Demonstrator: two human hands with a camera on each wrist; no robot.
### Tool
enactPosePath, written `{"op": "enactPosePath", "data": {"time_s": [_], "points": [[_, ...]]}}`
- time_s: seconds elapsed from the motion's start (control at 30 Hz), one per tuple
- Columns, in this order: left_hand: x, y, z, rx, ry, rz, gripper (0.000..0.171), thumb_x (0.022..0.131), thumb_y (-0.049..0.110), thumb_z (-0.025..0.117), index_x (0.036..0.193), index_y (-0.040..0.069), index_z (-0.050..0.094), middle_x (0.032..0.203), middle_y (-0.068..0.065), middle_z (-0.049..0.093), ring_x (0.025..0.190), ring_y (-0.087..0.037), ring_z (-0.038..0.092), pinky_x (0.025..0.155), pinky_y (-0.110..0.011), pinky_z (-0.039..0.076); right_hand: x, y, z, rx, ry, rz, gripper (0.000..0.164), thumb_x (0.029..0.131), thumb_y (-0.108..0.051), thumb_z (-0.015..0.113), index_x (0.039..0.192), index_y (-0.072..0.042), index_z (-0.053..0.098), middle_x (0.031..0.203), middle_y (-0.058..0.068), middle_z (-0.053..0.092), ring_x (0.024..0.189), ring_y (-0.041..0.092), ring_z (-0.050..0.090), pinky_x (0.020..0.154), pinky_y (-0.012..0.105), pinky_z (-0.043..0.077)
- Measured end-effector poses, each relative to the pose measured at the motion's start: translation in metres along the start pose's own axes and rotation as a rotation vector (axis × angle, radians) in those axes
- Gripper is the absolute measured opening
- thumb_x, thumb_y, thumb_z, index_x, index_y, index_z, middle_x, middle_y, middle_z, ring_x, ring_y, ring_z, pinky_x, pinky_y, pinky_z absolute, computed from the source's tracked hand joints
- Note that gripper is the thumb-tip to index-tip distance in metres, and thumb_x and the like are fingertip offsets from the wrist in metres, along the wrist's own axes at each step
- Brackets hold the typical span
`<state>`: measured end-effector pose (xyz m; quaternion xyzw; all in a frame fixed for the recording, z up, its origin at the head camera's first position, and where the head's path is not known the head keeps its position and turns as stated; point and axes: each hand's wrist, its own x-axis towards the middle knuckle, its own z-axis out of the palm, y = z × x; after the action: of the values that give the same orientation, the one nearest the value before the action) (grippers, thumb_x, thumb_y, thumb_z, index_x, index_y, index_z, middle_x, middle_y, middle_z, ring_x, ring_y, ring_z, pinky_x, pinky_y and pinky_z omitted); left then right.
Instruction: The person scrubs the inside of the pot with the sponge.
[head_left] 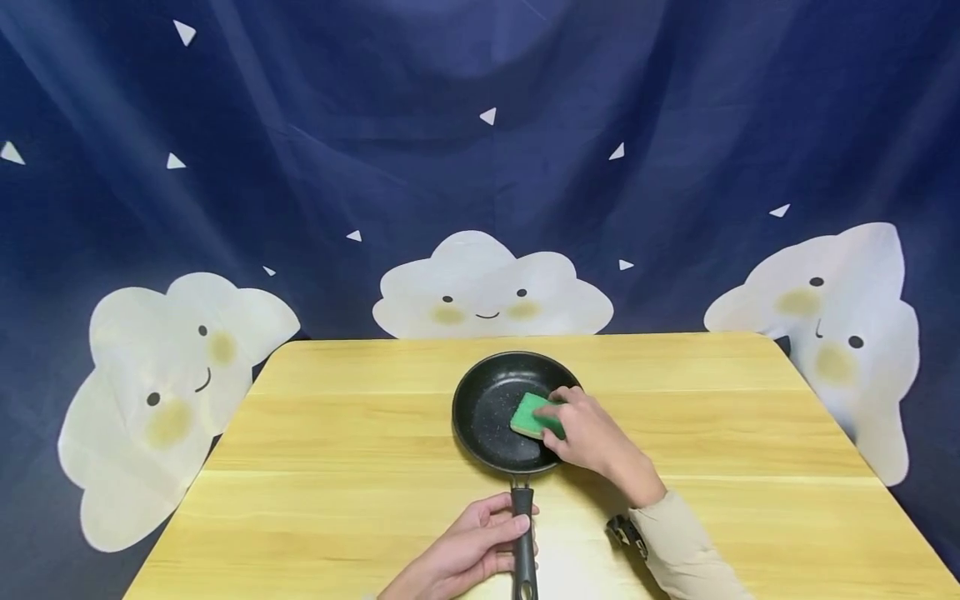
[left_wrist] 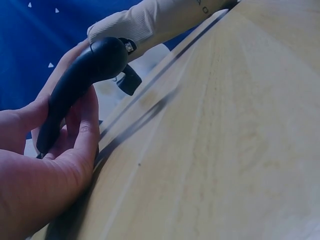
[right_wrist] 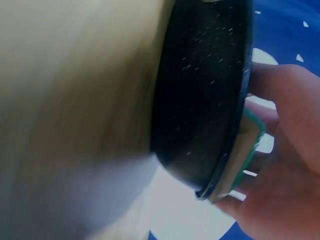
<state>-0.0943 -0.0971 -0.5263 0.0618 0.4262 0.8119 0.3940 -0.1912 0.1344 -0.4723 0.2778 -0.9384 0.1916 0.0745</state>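
A black speckled frying pan [head_left: 487, 417] sits near the middle of the table, its handle [head_left: 524, 542] pointing towards me. My left hand [head_left: 480, 546] grips that handle, thumb on top and fingers coming round from below. In the left wrist view the handle [left_wrist: 75, 82] lies between the thumb and fingers of the left hand [left_wrist: 60, 170]. Inside the pan, my right hand [head_left: 588, 433] holds a green-topped sponge [head_left: 529, 414] with a paler underside. The right wrist view shows the sponge [right_wrist: 242, 155] just past the pan's rim, fingers of the right hand [right_wrist: 285, 150] around it.
The pale wooden table [head_left: 337, 467] spreads out on both sides of the pan. Behind it hangs a dark blue curtain [head_left: 420, 158] printed with white clouds and triangles. A dark wrist-worn device [head_left: 626, 535] sits by the right sleeve [head_left: 678, 542].
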Motion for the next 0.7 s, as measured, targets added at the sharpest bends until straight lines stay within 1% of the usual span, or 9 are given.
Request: {"op": "enactPosePath", "data": {"time_s": [0.13, 0.3, 0.37, 0.53, 0.6, 0.7], "points": [[0.001, -0.001, 0.002, -0.002, -0.004, -0.005, 0.035, 0.103, 0.010, 0.061, 0.133, -0.005, 0.052, 0.098, -0.002, 0.066, 0.088, -0.014, 0.068, 0.077, -0.030, 0.060, -0.004, -0.002, -0.003, -0.030, -0.005, -0.005, 0.026, 0.090, -0.015, 0.076, 0.114, -0.006, 0.078, 0.119, 0.018, 0.067, 0.111, 0.037, 0.059, 0.097, 0.055, 0.050], [0.002, -0.003, 0.005, -0.011, -0.019, -0.023, 0.035, 0.104, 0.010, 0.060, 0.134, -0.006, 0.051, 0.099, -0.002, 0.068, 0.088, -0.013, 0.068, 0.078, -0.029, 0.061, -0.008, -0.004, -0.004, -0.039, -0.010, -0.029, 0.023, 0.088, -0.011, 0.079, 0.109, -0.005, 0.079, 0.116, 0.017, 0.070, 0.108, 0.036, 0.062, 0.094, 0.051, 0.053], [0.003, -0.003, 0.005, -0.007, -0.017, -0.019, 0.036, 0.105, 0.010, 0.059, 0.135, -0.007, 0.050, 0.098, -0.001, 0.068, 0.088, -0.013, 0.068, 0.078, -0.029, 0.061, -0.008, -0.004, -0.005, -0.032, -0.017, -0.036, 0.022, 0.087, -0.009, 0.079, 0.109, -0.004, 0.079, 0.116, 0.017, 0.070, 0.108, 0.036, 0.063, 0.094, 0.050, 0.054], [0.002, 0.000, 0.003, 0.010, 0.010, 0.011, 0.042, 0.104, 0.011, 0.060, 0.138, -0.009, 0.048, 0.099, -0.001, 0.066, 0.087, -0.013, 0.067, 0.077, -0.029, 0.060, -0.001, -0.007, -0.010, 0.040, -0.066, -0.027, 0.024, 0.089, -0.006, 0.076, 0.112, -0.003, 0.078, 0.119, 0.018, 0.070, 0.117, 0.038, 0.061, 0.100, 0.052, 0.051], [0.002, 0.001, 0.003, 0.011, 0.013, 0.010, 0.042, 0.105, 0.012, 0.060, 0.139, -0.009, 0.047, 0.099, -0.001, 0.066, 0.088, -0.013, 0.067, 0.077, -0.029, 0.060, 0.000, -0.008, -0.011, 0.072, -0.100, -0.015, 0.025, 0.090, -0.006, 0.074, 0.114, -0.002, 0.077, 0.121, 0.018, 0.070, 0.120, 0.038, 0.060, 0.103, 0.053, 0.050], [0.001, 0.002, 0.003, 0.008, 0.003, 0.003, 0.042, 0.105, 0.011, 0.059, 0.140, -0.009, 0.047, 0.099, 0.000, 0.066, 0.088, -0.013, 0.067, 0.078, -0.029, 0.060, 0.001, -0.010, -0.013, 0.106, -0.140, -0.004, 0.025, 0.092, -0.007, 0.072, 0.116, -0.001, 0.076, 0.123, 0.019, 0.068, 0.119, 0.039, 0.059, 0.103, 0.055, 0.049]]}}
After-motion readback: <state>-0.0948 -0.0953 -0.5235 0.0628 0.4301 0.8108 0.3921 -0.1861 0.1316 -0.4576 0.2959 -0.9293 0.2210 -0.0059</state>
